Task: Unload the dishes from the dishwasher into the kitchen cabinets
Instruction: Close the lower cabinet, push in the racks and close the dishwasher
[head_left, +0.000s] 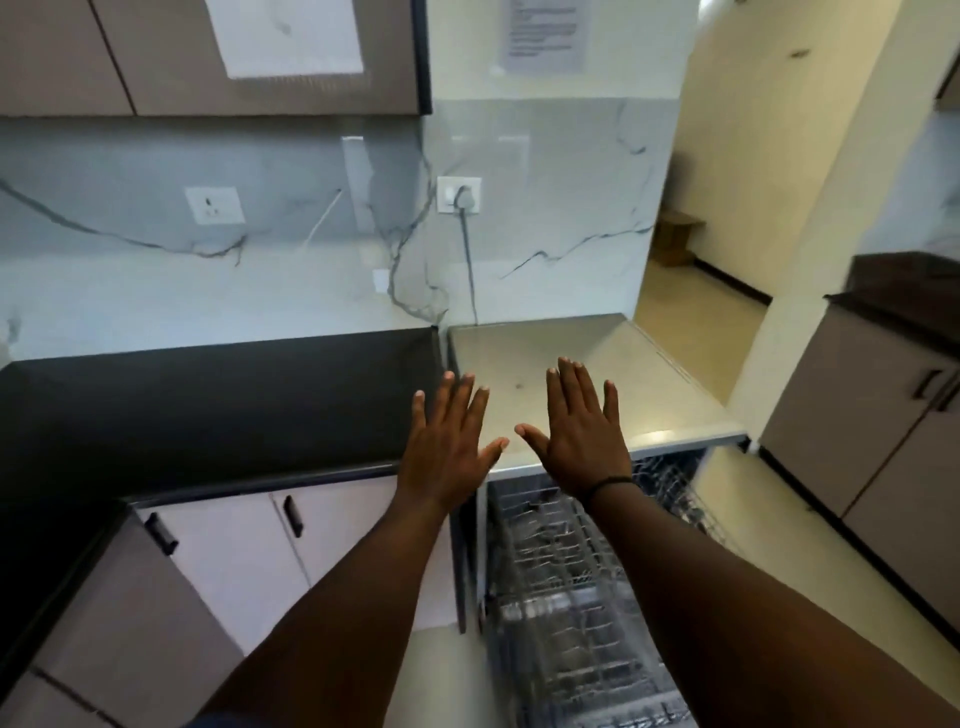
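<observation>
The dishwasher (587, 364) stands open at the right of the black counter, its grey top bare. Its wire racks (561, 597) are pulled out below my arms; the view is blurred and I make out no dishes in them. My left hand (447, 447) and my right hand (584, 431) are stretched out side by side above the dishwasher's front edge, palms down, fingers straight and spread, thumbs nearly touching. Neither hand holds anything. A black band circles my right wrist.
A black counter (208, 410) runs left of the dishwasher, with lower cabinets (234, 551) and black handles beneath. Upper cabinets (208, 52) hang above the marble backsplash. More cabinets (883, 447) stand at the right. A doorway (701, 260) opens behind the dishwasher.
</observation>
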